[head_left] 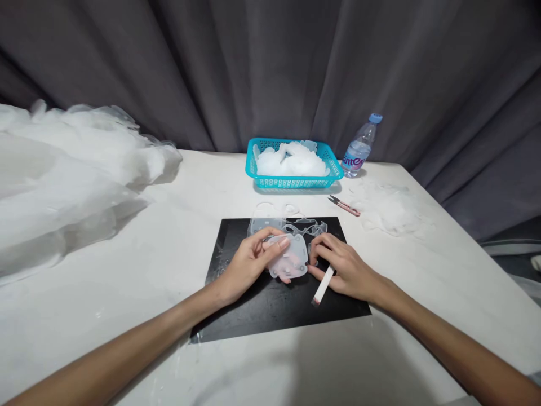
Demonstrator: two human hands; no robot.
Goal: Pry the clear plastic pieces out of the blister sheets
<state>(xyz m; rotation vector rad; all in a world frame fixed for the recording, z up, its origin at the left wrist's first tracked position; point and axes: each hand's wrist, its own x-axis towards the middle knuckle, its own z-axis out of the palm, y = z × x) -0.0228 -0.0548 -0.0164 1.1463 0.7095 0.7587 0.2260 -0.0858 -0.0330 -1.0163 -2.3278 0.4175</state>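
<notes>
My left hand (249, 256) grips a flat, translucent plastic piece (295, 256) with rounded corners and small holes, thumb on top and fingers beneath. Close to its right edge are the bent fingers of my right hand (344, 265). A slim white-handled tool (323, 286) is held in that hand, its far end sticking out toward me; its working tip is hidden. Both hands are over a black mat (262, 313). Beyond them, another translucent piece (265, 224) and thin, curly clear trimmings (311, 226) lie at the mat's back edge.
A turquoise basket (291, 182) holding whitish translucent pieces stands at the back, beside a water bottle (357, 152). Pink-handled thread snips (345, 206) lie near a loose heap of clear scraps (393, 208). A large translucent pile (71, 180) covers the left side. Grey curtain (270, 67) hangs behind.
</notes>
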